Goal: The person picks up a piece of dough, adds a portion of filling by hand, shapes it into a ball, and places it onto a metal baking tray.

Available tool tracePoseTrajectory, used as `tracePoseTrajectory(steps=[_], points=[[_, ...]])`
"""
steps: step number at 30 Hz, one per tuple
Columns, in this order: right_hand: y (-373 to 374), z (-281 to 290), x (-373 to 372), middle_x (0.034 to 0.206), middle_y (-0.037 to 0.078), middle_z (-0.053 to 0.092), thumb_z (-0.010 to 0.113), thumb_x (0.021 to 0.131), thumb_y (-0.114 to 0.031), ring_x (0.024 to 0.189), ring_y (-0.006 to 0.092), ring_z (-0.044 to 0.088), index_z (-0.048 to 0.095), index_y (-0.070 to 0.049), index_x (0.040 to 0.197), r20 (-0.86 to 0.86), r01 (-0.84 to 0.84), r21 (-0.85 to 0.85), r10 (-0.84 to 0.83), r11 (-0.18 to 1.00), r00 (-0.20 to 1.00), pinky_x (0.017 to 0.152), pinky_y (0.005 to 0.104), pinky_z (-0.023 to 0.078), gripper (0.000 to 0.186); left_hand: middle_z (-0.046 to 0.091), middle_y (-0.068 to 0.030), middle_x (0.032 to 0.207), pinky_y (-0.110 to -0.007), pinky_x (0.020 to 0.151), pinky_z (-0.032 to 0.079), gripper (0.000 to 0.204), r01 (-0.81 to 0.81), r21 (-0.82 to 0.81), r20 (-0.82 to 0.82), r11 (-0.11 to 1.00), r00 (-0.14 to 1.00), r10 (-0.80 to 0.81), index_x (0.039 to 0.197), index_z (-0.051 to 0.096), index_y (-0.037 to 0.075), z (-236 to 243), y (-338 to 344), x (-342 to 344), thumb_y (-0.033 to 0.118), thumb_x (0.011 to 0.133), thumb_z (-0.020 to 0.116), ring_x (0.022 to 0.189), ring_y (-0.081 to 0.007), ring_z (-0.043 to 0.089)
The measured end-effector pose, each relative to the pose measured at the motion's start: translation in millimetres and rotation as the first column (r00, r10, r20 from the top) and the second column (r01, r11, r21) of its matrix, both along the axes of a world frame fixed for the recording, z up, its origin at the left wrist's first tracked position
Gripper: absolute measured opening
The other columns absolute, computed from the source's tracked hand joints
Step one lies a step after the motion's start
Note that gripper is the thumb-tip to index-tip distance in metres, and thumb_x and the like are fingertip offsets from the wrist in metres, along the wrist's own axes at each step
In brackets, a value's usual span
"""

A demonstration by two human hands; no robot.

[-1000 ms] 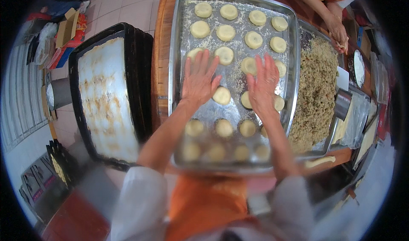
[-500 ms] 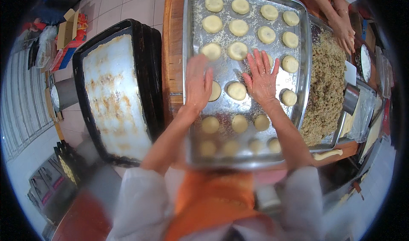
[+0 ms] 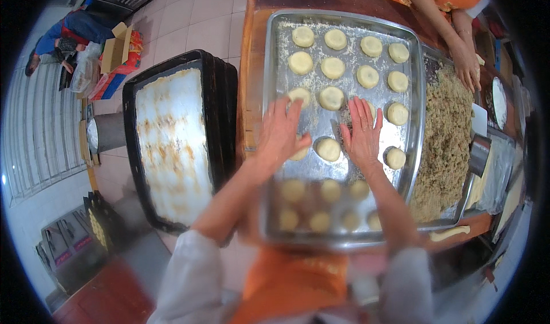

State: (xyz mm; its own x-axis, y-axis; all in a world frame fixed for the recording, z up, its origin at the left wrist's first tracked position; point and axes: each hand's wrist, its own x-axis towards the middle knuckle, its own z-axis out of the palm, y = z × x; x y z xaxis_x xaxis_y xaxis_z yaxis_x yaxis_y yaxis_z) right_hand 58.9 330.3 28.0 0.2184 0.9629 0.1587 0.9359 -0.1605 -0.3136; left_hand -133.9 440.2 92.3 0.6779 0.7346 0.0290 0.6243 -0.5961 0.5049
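Observation:
A large metal tray (image 3: 417,123) lies in front of me with several rows of pale, flattened dough rounds on its floury surface. My left hand (image 3: 279,132) rests at the tray's left side, fingers apart. Its fingertips touch one dough round (image 3: 298,96), and its thumb lies over another (image 3: 301,147). My right hand (image 3: 363,138) is flat over the middle of the tray, fingers stretched out, partly covering a dough round (image 3: 371,109). Between my hands sit two uncovered dough rounds, a farther one (image 3: 332,98) and a nearer one (image 3: 328,150).
On the right a tray of crumbly brown-green filling (image 3: 444,146) holds a metal cup (image 3: 479,155). A co-worker's hands (image 3: 466,66) hover at its far edge. Stacked black baking pans (image 3: 219,140) stand left of the wooden table (image 3: 252,89). Another person (image 3: 86,26) is at the far left.
My view has shifted, so the tray appears lower and farther right. The left hand's fingers have spread and its thumb has swung out over a dough round. The right hand stays nearly in place.

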Motion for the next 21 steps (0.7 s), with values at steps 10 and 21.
tracePoseTrajectory(steps=[10,21], points=[[1.9,0.5,3.9,0.140,0.010,0.040,0.058,0.085,-0.023,0.132,0.0246,0.033,0.038,-0.005,0.136,-0.049,-0.006,0.003,0.007,1.000,0.999,0.111,0.0530,0.015,0.057,0.046,-0.0207,0.125,-0.046,0.097,0.035,0.051,0.042,0.123,-0.117,0.992,0.993,-0.028,0.117,0.051,0.001,-22.2,50.3,33.3,0.025,0.076,0.068,0.116,-0.0373,0.043],[-8.0,6.6,14.1,0.136,0.020,0.039,0.064,0.083,-0.019,0.127,0.0345,0.037,0.040,-0.002,0.131,-0.420,0.123,0.178,-0.037,0.976,0.907,0.108,0.0500,0.023,0.056,0.036,-0.0148,0.142,-0.048,0.112,0.014,0.046,-0.079,0.391,-0.026,0.917,0.995,0.097,0.134,0.043,0.007,-79.8,73.1,80.1,0.029,0.094,0.041,0.133,-0.0308,0.030]])
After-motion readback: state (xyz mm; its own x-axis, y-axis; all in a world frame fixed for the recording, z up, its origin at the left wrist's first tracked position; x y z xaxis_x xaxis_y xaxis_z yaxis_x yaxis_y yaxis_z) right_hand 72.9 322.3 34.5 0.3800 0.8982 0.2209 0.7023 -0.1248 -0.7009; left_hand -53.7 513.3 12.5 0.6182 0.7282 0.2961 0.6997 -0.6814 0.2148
